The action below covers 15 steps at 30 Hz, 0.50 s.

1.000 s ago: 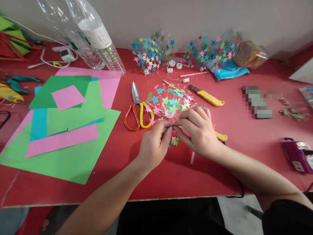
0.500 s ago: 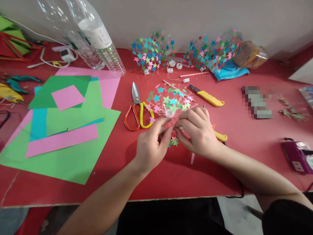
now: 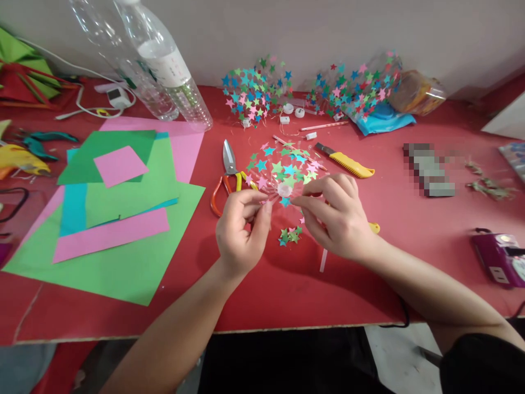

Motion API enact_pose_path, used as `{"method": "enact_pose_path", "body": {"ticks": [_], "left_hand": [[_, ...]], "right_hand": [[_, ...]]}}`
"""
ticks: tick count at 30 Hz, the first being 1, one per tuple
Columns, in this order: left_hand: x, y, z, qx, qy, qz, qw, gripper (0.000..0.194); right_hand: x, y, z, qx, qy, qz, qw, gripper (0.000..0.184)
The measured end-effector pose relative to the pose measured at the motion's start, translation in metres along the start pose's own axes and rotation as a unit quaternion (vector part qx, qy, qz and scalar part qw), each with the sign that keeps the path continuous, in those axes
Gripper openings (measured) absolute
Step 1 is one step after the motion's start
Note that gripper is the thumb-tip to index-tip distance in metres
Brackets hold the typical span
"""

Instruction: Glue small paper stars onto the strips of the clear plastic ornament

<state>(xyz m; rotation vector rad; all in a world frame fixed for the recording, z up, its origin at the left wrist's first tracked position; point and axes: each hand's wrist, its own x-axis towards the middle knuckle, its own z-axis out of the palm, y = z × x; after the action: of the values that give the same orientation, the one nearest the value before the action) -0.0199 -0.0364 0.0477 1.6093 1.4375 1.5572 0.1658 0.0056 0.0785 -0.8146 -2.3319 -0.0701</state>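
Observation:
A clear plastic fan of cut strips tipped with paper stars (image 3: 283, 167) lies flat on the red table (image 3: 287, 290). My left hand (image 3: 240, 230) is curled, its thumb and fingertips pinched at the near edge of the fan on a strip. My right hand (image 3: 334, 216) pinches a small blue star (image 3: 285, 201) against the same edge. A small heap of loose stars (image 3: 289, 235) sits on the table between my hands.
Scissors (image 3: 227, 175) lie left of the fan, a yellow utility knife (image 3: 346, 162) to its right. Coloured paper sheets (image 3: 115, 219) cover the left side. Two finished star pieces (image 3: 252, 93) and clear bottles (image 3: 164, 65) stand at the back wall. A purple device (image 3: 498, 257) sits far right.
My hands have drawn slightly apart and moved up toward the fan's near edge. A blue star now shows at my right fingertips, and the loose stars are uncovered.

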Motion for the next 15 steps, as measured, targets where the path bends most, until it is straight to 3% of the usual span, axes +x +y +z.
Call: {"method": "enact_pose_path", "body": {"ticks": [3,6,9,15], "left_hand": [[-0.002,-0.001,-0.002,0.009,-0.017,0.074,0.997,0.008],[-0.002,0.001,-0.003,0.069,-0.079,0.191,0.976,0.009],[-0.002,0.005,-0.002,0.113,-0.138,0.249,0.952,0.006],[0.0,0.001,0.003,0.099,-0.172,0.277,0.94,0.019]], "right_hand": [[0.0,0.0,-0.011,0.024,-0.02,-0.019,0.999,0.015],[-0.008,-0.001,-0.018,0.032,-0.123,-0.086,0.988,0.017],[-0.023,-0.002,-0.012,0.002,-0.217,-0.107,0.97,0.024],[-0.045,-0.004,0.018,-0.05,-0.191,-0.097,0.975,0.026]]}}
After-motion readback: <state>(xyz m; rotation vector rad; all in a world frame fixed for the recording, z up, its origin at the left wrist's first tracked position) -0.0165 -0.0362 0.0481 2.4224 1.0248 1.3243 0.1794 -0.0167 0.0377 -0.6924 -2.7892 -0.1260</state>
